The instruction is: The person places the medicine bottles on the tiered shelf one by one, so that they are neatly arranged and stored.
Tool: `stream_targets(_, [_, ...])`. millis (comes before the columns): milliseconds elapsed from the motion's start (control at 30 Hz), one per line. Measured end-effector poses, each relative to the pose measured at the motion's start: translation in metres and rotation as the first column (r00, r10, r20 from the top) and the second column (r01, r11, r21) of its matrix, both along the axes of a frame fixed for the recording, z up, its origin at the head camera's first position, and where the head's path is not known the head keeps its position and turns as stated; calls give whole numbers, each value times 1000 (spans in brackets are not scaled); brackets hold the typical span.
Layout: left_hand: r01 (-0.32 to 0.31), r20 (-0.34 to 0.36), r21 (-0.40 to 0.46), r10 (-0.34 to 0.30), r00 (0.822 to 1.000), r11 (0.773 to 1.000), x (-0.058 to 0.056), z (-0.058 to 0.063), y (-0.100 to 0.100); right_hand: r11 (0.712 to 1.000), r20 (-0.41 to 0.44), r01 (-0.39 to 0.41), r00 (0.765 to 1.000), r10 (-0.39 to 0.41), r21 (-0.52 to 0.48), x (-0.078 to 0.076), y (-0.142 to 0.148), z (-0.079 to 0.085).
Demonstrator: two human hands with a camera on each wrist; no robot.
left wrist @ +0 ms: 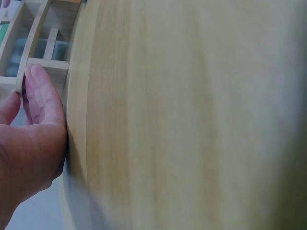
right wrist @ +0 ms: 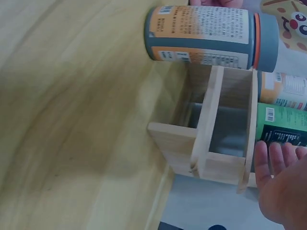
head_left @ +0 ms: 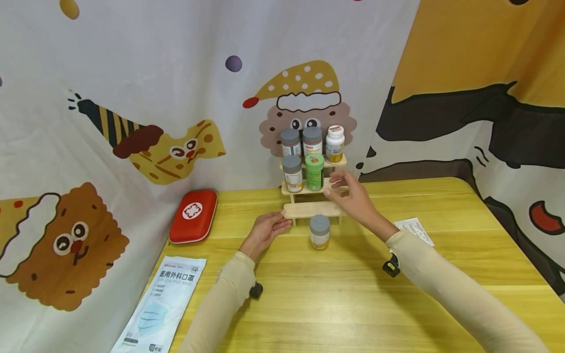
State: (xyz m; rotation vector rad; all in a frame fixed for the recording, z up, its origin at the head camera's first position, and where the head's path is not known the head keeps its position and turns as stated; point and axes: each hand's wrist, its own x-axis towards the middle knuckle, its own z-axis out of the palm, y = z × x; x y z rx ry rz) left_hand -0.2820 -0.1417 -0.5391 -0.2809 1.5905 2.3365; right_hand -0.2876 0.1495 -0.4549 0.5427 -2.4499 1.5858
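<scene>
A small three-step wooden rack (head_left: 311, 210) stands at the back of the table. My left hand (head_left: 264, 230) pinches the left end of its lowest step, the thumb on one side of the board and the fingers on the other in the left wrist view. At the right end of the middle step, my right hand (head_left: 354, 200) has loosely bent fingers and holds nothing. Its fingertips are close beside a green bottle (head_left: 315, 174), as the right wrist view shows. Left of that bottle is a grey-lidded bottle (head_left: 293, 175). Another grey-lidded bottle (head_left: 320, 234) stands upright on the table before the rack.
The top step bears two grey-lidded bottles (head_left: 312, 139) and a white bottle (head_left: 335, 146). A red case (head_left: 193, 217) and a face mask packet (head_left: 161, 299) lie on the left. Behind the right forearm is a paper slip (head_left: 416, 229). A printed curtain (head_left: 176, 59) hangs behind.
</scene>
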Motion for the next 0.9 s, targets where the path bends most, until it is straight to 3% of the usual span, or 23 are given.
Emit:
stream_targets(333, [2, 8, -3, -2, 1000, 1000, 0, 2, 0, 985, 73, -153, 986, 147, 77, 10, 12, -8])
stream_targets(500, [-1, 16, -2, 1, 1000, 1000, 1, 2, 0, 966, 119, -234, 968, 221, 109, 12, 18, -11])
stream_targets(733, [1, 11, -8, -1, 1000, 1000, 1, 2, -1, 936, 91, -304, 952, 292, 175, 14, 19, -20])
stream_targets(900, [0, 15, 1, 0, 1000, 1000, 1, 2, 0, 919, 117, -347, 937, 329, 187, 17, 18, -22])
